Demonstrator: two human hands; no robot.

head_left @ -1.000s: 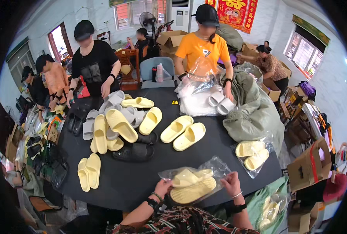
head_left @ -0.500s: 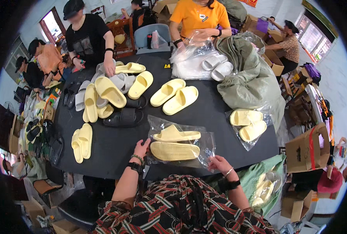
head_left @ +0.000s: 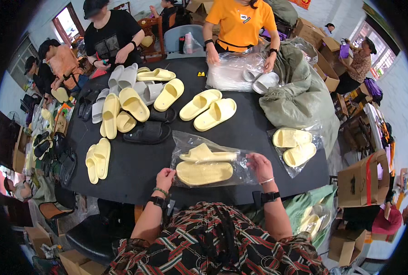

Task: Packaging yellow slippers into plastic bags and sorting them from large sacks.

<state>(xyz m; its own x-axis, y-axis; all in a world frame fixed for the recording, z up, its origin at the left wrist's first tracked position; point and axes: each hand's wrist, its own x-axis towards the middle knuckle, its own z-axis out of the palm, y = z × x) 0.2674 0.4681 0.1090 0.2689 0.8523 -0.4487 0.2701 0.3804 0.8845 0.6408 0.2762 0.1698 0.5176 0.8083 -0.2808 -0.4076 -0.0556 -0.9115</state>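
Pressing down on a clear plastic bag (head_left: pixel 211 161) at the near edge of a round black table (head_left: pixel 135 165), a person in a patterned shirt works with both hands on a pair of pale yellow slide sandals (head_left: pixel 205 172) sealed inside it. The left hand (head_left: pixel 165 176) pinches the bag's near-left corner with fingers curled together, while the right hand (head_left: pixel 260 166) lies on the bag's right end, fingers loosely spread over the plastic. Compared with a second ago, the bag now lies flatter and squarer in front of the person, the sandals stacked sole-against-sole along its length, and both hands have shifted outward to its two ends; judging from that, the pair looks settled inside and the bag is being smoothed or closed. To the right, near the table's edge, a second bagged yellow pair (head_left: pixel 293 145) rests beside a grey-green sack (head_left: pixel 300 94). Farther off, loose yellow slides (head_left: pixel 208 109) sit at the table's centre, with a heap of yellow, grey and black sandals (head_left: pixel 130 103) to the far left and another yellow pair (head_left: pixel 97 158) near the left rim. Across the table, a co-worker in an orange shirt (head_left: pixel 240 23) handles grey sandals in plastic (head_left: pixel 240 73), and another in black (head_left: pixel 110 39) stands at the far left.
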